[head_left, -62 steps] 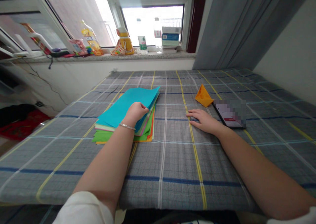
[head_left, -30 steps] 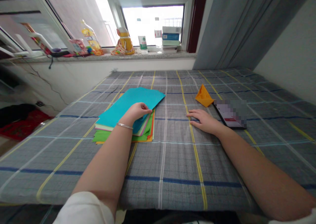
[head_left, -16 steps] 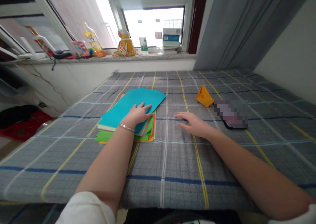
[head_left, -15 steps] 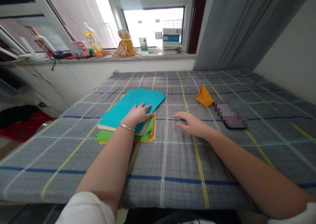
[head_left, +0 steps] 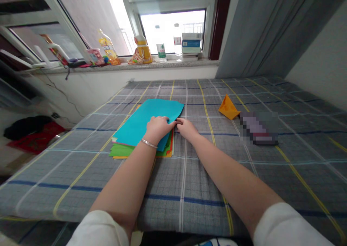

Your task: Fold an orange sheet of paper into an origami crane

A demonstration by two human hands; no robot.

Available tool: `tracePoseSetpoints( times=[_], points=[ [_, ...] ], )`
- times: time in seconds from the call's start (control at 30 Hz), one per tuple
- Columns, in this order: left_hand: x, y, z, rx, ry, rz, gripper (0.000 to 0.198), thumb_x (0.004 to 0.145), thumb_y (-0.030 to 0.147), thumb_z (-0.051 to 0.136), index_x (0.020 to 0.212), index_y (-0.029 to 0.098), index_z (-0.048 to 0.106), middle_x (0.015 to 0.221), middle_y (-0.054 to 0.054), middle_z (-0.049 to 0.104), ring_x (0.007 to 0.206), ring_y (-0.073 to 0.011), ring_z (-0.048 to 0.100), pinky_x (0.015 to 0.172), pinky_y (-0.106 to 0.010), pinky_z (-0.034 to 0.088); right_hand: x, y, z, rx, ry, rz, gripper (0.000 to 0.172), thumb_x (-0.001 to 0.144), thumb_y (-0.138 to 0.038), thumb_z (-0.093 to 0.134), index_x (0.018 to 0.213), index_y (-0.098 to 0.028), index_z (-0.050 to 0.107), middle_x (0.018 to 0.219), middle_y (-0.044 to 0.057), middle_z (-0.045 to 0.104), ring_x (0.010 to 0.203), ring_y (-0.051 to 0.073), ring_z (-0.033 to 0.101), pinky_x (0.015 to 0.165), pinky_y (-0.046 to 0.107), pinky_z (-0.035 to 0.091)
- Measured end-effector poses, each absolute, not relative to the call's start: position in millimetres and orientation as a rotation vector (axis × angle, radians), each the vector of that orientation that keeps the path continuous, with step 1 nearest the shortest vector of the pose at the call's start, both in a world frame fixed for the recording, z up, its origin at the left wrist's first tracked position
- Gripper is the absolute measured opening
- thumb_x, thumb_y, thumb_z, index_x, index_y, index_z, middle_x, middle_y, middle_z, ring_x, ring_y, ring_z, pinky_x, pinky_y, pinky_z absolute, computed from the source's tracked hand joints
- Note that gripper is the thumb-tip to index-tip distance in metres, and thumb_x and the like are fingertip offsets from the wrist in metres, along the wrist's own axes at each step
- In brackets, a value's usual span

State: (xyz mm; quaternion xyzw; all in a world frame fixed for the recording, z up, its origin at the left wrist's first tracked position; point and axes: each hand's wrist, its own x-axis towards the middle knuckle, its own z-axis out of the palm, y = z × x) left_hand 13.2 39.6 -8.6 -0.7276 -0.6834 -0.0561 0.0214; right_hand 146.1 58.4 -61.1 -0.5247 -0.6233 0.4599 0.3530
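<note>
A bright blue sheet of paper point(head_left: 138, 117) tops a stack of coloured paper point(head_left: 123, 150), whose green, orange and other edges stick out below. My left hand point(head_left: 158, 126), with a silver bangle at the wrist, rests on the blue sheet near its right edge. Its thumb stretches toward the right hand; the other fingers are partly foreshortened. At that same edge, my right hand point(head_left: 187, 128) has its fingertips pinched together, meeting the left thumb. The blue sheet bends slightly upward there. What lies between the right fingertips is mostly hidden.
To the right, a folded orange paper piece point(head_left: 229, 107) stands near a blurred phone-like object point(head_left: 258, 128). Plaid cloth point(head_left: 108, 182) covers the surface. Behind, bottles and boxes point(head_left: 191, 43) line the windowsill point(head_left: 121, 67).
My right hand has moved left to the edge of the stack and closed its fingertips. The left hand has shifted right across the blue sheet, its fingers no longer spread wide.
</note>
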Motion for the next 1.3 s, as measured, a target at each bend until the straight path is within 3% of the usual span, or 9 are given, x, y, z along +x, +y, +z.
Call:
tracePoseSetpoints(
  times=[0.1,0.17,0.27,0.37,0.6,0.83,1.0,1.3],
  points=[
    [9,43,-7,-2.344,-2.193,-0.253,0.050,0.087,0.058,0.043,0.106,0.022,0.072,0.108,-0.011,0.072,0.105,-0.0277,0.063,0.090,-0.033,0.046,147,59,-66,-1.328,-1.596,1.158,0.037,0.085,-0.017,0.052,0.119,-0.026,0.064,0.110,0.002,0.071,0.087,0.015,0.065,0.074,0.026,0.053],
    [8,46,-7,-2.388,-2.199,-0.314,0.042,0.089,0.048,0.044,0.108,0.022,0.071,0.111,-0.009,0.071,0.106,-0.0254,0.064,0.089,-0.030,0.047,151,56,-65,-1.319,-1.596,1.196,0.033,0.088,-0.020,0.051,0.117,-0.024,0.065,0.108,0.002,0.071,0.078,0.011,0.064,0.067,0.022,0.051],
    [6,50,-10,-2.413,-2.166,-0.369,0.037,0.090,0.026,0.041,0.112,0.018,0.070,0.119,-0.009,0.068,0.113,-0.0236,0.061,0.095,-0.030,0.045,154,48,-56,-1.335,-1.626,1.353,0.021,0.090,-0.029,0.053,0.096,-0.018,0.071,0.098,0.004,0.073,0.058,0.007,0.058,0.048,0.018,0.042],
    [4,55,-12,-2.393,-2.216,-0.455,0.040,0.087,0.018,0.040,0.115,0.015,0.068,0.122,-0.010,0.067,0.115,-0.0228,0.060,0.098,-0.030,0.045,151,42,-47,-1.371,-1.634,1.432,0.017,0.086,-0.027,0.059,0.076,-0.016,0.069,0.084,0.003,0.073,0.049,0.005,0.053,0.041,0.017,0.035],
    [-1,53,-13,-2.449,-2.084,-0.571,0.039,0.090,0.019,0.036,0.111,0.014,0.068,0.116,-0.011,0.068,0.111,-0.0224,0.061,0.097,-0.032,0.046,132,46,-52,-1.514,-1.572,1.408,0.020,0.084,-0.023,0.060,0.065,-0.018,0.060,0.044,-0.006,0.051,0.038,0.006,0.044,0.040,0.019,0.033],
    [7,46,-13,-2.373,-1.901,-0.679,0.033,0.088,0.025,0.049,0.115,0.018,0.067,0.118,-0.010,0.064,0.114,-0.0228,0.057,0.103,-0.034,0.042,138,51,-60,-1.506,-1.623,1.303,0.018,0.085,-0.025,0.059,0.070,-0.018,0.063,0.047,-0.004,0.056,0.041,0.008,0.047,0.042,0.020,0.030],
    [16,42,-16,-2.291,-2.001,-0.714,0.051,0.084,0.041,0.060,0.127,0.013,0.058,0.115,-0.015,0.061,0.110,-0.0267,0.057,0.099,-0.037,0.044,140,47,-58,-1.478,-1.701,1.221,0.018,0.082,-0.025,0.060,0.066,-0.017,0.064,0.048,-0.003,0.058,0.043,0.008,0.048,0.044,0.022,0.030],
    [17,47,-23,-2.235,-2.110,-0.548,0.050,0.085,0.046,0.055,0.129,0.022,0.057,0.127,-0.013,0.056,0.124,-0.0309,0.046,0.104,-0.043,0.037,142,50,-63,-1.454,-1.767,1.238,0.024,0.080,-0.031,0.063,0.061,-0.018,0.055,0.046,-0.006,0.051,0.044,0.008,0.048,0.045,0.022,0.030]
  ],
)
